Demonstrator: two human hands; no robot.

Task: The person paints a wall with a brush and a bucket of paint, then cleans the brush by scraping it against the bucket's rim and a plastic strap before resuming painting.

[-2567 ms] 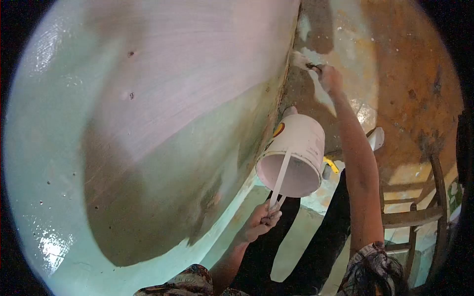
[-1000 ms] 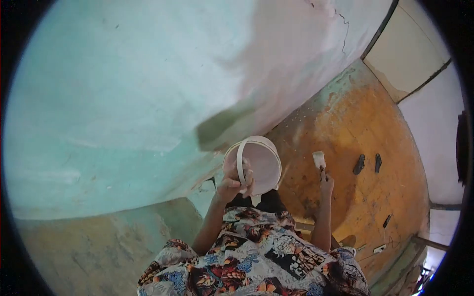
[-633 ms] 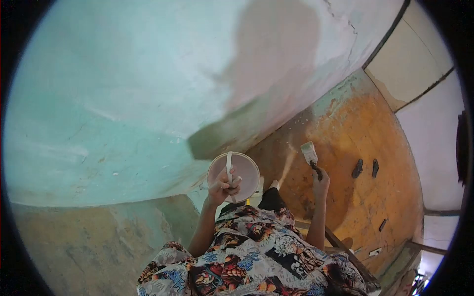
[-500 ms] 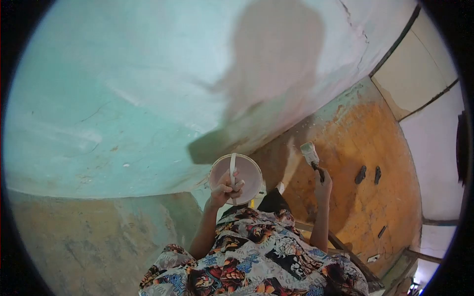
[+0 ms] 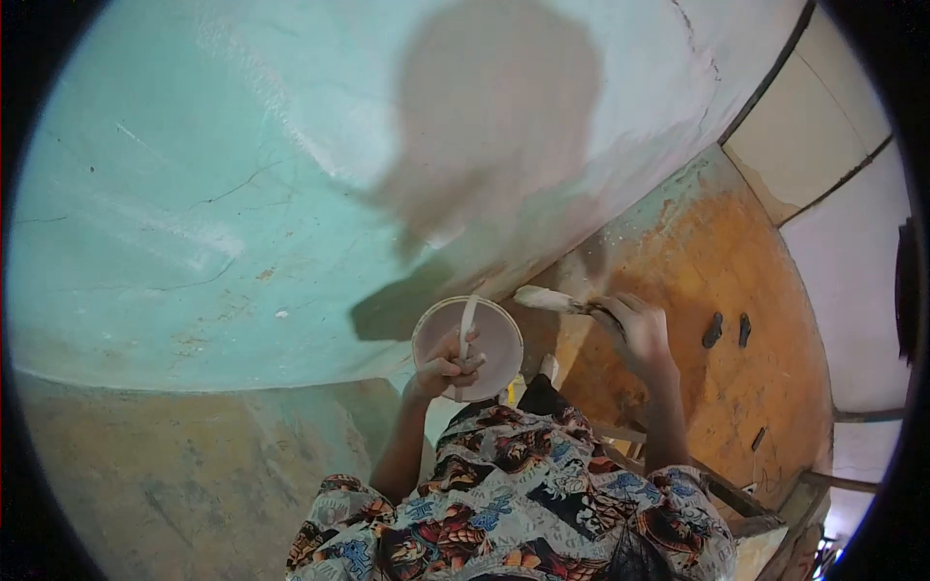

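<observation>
A round whitish bucket (image 5: 499,349) hangs in front of my body, its white strap handle (image 5: 469,324) across the opening. My left hand (image 5: 450,368) is closed round that handle. To the right of the bucket, my right hand (image 5: 635,334) grips the dark handle of a paintbrush (image 5: 547,299). The brush lies nearly level, its whitish bristles pointing left, just above and right of the bucket's rim. It does not appear to touch the bucket.
A green and white wall (image 5: 242,194) with cracks and a shadow fills the upper left. On the orange-brown floor (image 5: 697,261) lie a pair of dark sandals (image 5: 713,330) and a small dark object (image 5: 759,439). Wooden bars (image 5: 727,489) stand at the lower right.
My right hand has moved up, and the brush has swung from pointing up to pointing left, close to the bucket. The bucket in my left hand has shifted slightly right.
</observation>
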